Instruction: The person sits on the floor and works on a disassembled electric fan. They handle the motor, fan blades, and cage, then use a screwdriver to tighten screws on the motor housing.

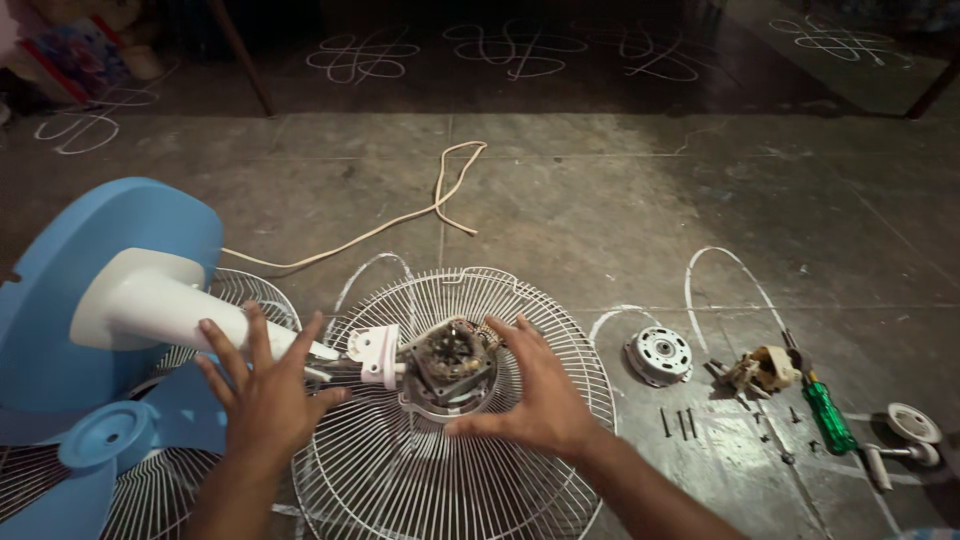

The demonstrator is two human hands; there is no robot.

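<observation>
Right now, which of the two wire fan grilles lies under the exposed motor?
The grille at centre, beneath the motor and right hand; the other grille lies left, under the blue blade.

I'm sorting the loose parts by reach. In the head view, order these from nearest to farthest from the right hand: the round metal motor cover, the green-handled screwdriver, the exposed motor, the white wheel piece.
1. Exposed motor: touching the right hand, on the wire grille.
2. Round metal motor cover: on the floor just right of the grille.
3. Green-handled screwdriver: farther right.
4. White wheel piece: near the right edge.
</observation>
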